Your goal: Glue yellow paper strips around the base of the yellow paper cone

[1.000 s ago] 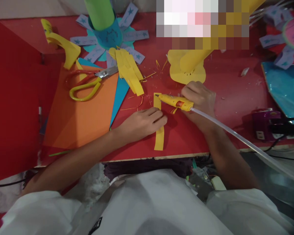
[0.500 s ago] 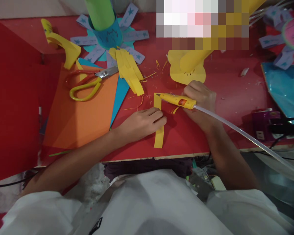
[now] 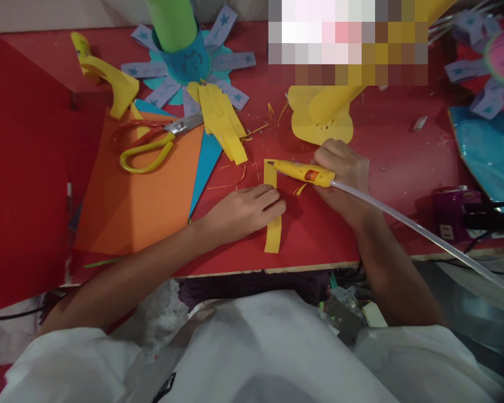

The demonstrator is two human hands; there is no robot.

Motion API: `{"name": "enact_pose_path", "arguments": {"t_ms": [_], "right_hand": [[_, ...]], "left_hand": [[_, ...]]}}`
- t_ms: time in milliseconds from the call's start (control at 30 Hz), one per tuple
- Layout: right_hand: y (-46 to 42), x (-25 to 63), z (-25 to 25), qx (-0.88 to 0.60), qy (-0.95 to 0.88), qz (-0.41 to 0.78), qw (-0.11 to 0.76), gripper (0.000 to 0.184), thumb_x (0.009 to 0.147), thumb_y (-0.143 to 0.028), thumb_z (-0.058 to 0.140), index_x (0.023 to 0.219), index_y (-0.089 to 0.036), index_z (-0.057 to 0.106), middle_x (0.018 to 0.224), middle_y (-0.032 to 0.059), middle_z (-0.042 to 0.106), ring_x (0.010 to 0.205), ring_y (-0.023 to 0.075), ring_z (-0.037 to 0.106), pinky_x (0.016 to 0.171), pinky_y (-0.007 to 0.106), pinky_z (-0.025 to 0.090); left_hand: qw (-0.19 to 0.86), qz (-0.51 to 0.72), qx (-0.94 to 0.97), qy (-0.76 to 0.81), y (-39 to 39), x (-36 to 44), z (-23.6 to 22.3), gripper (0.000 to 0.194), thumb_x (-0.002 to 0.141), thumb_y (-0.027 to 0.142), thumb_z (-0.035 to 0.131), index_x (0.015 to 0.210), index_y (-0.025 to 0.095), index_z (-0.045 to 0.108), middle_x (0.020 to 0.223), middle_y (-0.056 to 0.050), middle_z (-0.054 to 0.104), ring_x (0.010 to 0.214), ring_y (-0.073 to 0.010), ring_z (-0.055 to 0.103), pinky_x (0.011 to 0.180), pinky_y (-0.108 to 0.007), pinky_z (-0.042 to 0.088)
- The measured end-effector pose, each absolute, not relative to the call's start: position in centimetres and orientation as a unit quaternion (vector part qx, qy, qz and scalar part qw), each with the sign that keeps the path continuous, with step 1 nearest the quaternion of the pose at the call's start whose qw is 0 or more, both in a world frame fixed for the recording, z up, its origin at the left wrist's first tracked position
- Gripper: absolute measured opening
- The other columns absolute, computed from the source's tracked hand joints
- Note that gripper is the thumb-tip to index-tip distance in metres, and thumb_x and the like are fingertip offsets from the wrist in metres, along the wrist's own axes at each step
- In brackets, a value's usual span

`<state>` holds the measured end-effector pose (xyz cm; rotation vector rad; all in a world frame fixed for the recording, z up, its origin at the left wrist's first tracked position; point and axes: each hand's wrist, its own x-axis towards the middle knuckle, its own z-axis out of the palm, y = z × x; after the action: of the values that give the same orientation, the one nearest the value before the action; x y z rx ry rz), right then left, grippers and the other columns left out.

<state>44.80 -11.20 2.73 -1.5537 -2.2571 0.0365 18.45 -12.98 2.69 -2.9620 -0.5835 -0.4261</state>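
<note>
A yellow hot glue gun (image 3: 304, 171) is in my right hand (image 3: 346, 173), whose fingers are closed round its handle. Its dark nozzle points left, at the top end of a yellow paper strip (image 3: 273, 238). A long clear glue stick (image 3: 420, 232) runs out of the gun's back toward the lower right. My left hand (image 3: 247, 208) lies across the strip's middle, with the fingers curled together and holding it on the red tabletop (image 3: 319, 235). Whether glue is coming out of the nozzle is too small to tell.
Scissors (image 3: 168, 140) lie on orange paper (image 3: 143, 207) at left, beside stacked yellow strips (image 3: 224, 120). Behind stand a green-and-blue paper tube flower (image 3: 187, 59) and a yellow paper flower base (image 3: 300, 129). A purple box (image 3: 449, 212) sits at right; a red panel (image 3: 21, 168) rises left.
Almost nothing differs. The glue gun and my right hand have shifted very slightly; my left hand stays on the paper strip.
</note>
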Motion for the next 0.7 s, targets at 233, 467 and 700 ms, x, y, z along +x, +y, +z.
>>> {"name": "enact_pose_path", "arguments": {"t_ms": [233, 467, 700], "right_hand": [[-11.16, 45.00, 2.72, -0.556, -0.805, 0.010, 0.208, 0.037, 0.091, -0.015, 0.056, 0.076, -0.026, 0.024, 0.079, 0.0034, 0.054, 0.077, 0.0189, 0.045, 0.061, 0.035, 0.026], [-11.33, 44.93, 3.01, -0.559, -0.807, 0.009, 0.189, 0.037, 0.091, -0.014, 0.057, 0.077, -0.026, 0.025, 0.078, 0.0037, 0.054, 0.077, 0.0185, 0.045, 0.060, 0.036, 0.024], [-11.40, 44.79, 3.33, -0.561, -0.807, 0.018, 0.187, 0.036, 0.089, -0.015, 0.059, 0.078, -0.026, 0.026, 0.080, 0.0033, 0.054, 0.078, 0.0182, 0.045, 0.061, 0.035, 0.023]], "left_hand": [[0.049, -0.136, -0.971, -0.191, -12.96, 18.42, 2.83, 0.023, 0.109, 0.007, 0.047, 0.118, 0.013, 0.068, 0.111, -0.009, 0.073, 0.102, -0.0219, 0.070, 0.080, -0.033, 0.057], [0.052, -0.141, -0.971, -0.184, -12.89, 18.46, 2.62, 0.027, 0.107, 0.007, 0.046, 0.123, 0.012, 0.067, 0.110, -0.011, 0.073, 0.102, -0.0225, 0.070, 0.081, -0.034, 0.057], [0.037, -0.110, -0.986, -0.122, -12.28, 18.24, 3.04, 0.025, 0.107, 0.017, 0.052, 0.123, 0.014, 0.071, 0.118, -0.012, 0.075, 0.111, -0.0248, 0.071, 0.093, -0.038, 0.058]]}}
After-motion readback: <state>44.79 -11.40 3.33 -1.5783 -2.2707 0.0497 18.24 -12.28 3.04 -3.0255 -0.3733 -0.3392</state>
